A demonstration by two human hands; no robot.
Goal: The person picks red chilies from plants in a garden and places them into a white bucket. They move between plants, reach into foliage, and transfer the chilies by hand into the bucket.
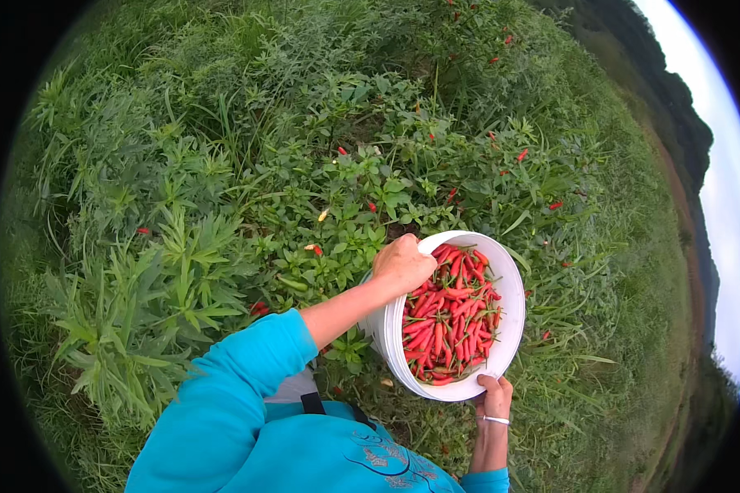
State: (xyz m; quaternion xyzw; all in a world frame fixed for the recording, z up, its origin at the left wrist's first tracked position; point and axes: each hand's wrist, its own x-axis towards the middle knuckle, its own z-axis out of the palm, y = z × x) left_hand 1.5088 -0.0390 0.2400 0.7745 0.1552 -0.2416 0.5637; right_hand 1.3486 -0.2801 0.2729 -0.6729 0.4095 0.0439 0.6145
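A white plastic bucket [510, 302] is tilted so that its mouth faces me. Inside lies a heap of red chili peppers [450, 314], many with green stems. My left hand [405, 264] grips the upper left of the rim, its fingers curled over the edge. At the bottom of the rim, my right hand [494, 394] holds on with the thumb inside the mouth; a pale bracelet [494, 420] circles that wrist. Neither hand holds a loose pepper that I can see. The bucket's base and outer far side are hidden.
Chili plants [370, 185] with scattered red fruit, such as one red pepper [522, 154], grow among dense weeds. A green pepper [293, 283] hangs left of the bucket. Tall leafy weeds [179, 277] crowd the left. Dark hills [678, 117] and sky lie at the right.
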